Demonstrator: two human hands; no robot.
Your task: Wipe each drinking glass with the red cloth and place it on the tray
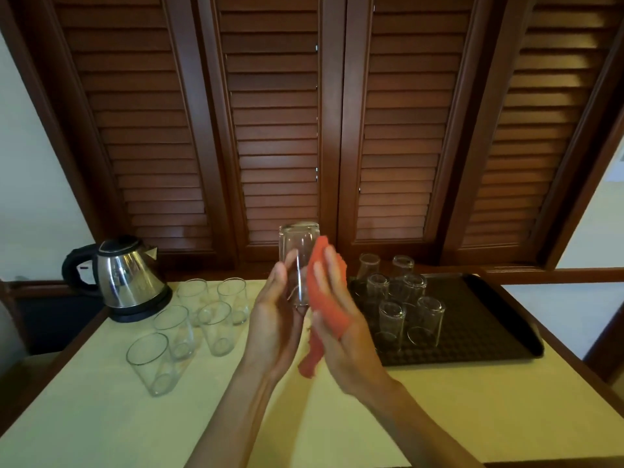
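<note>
My left hand [275,319] holds a clear drinking glass [297,251] upside down above the table's middle, its base pointing up. My right hand [341,319] presses the red cloth [326,295] against the glass's right side, with the cloth draped between its fingers and its tail hanging below the palm. Several upright glasses [175,329] stand on the table at the left. On the right lies a dark tray [479,319] with several glasses [425,322] set upside down on it.
A steel electric kettle [128,278] with a black handle and base stands at the table's back left corner. Brown louvred shutters [277,130] close off the wall behind. The table's wooden rim [547,336] runs along the right side past the tray.
</note>
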